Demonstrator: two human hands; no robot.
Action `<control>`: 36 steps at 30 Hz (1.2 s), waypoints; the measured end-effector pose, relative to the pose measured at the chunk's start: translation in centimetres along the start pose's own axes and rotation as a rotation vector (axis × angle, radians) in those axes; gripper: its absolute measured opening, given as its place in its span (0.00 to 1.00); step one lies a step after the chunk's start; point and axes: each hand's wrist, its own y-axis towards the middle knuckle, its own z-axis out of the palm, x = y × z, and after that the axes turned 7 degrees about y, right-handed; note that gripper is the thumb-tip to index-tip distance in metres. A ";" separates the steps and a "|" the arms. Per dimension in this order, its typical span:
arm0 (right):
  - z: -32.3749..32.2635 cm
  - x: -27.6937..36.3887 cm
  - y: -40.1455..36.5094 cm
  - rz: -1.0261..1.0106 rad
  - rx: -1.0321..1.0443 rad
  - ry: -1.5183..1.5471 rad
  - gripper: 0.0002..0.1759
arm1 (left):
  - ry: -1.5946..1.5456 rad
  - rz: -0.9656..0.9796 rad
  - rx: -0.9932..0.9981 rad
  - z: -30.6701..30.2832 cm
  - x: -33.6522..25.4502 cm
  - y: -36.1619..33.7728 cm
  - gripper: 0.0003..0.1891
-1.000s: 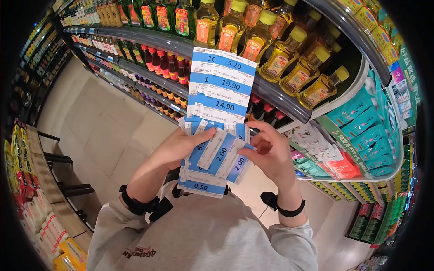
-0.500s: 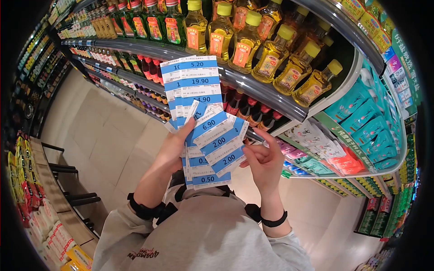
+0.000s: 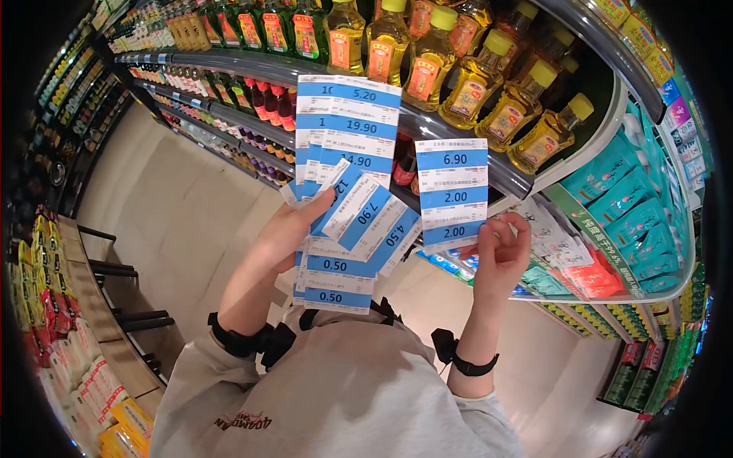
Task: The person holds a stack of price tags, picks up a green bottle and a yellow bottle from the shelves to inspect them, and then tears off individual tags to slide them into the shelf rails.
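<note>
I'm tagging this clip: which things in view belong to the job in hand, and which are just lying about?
Appear to belong:
- left hand, holding fanned price strips
- right hand, pinching a separate price strip: 6.90, 2.00, 2.00

Apparently just around:
- yellow-capped bottles
- green bottles
- teal packets

Shelves with rows of yellow-capped bottles and teal packets, plus price labels, show a shop.

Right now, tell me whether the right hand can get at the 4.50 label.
Probably yes: the 4.50 label juts toward the right hand, its printed price uncovered. But the 6.90 strip pinched there lies between and may need shifting aside first.
</note>
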 end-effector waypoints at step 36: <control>2.1 1.3 4.5 -0.129 0.220 -0.290 0.05 | -0.070 -0.061 0.088 2.5 4.0 -0.1 0.16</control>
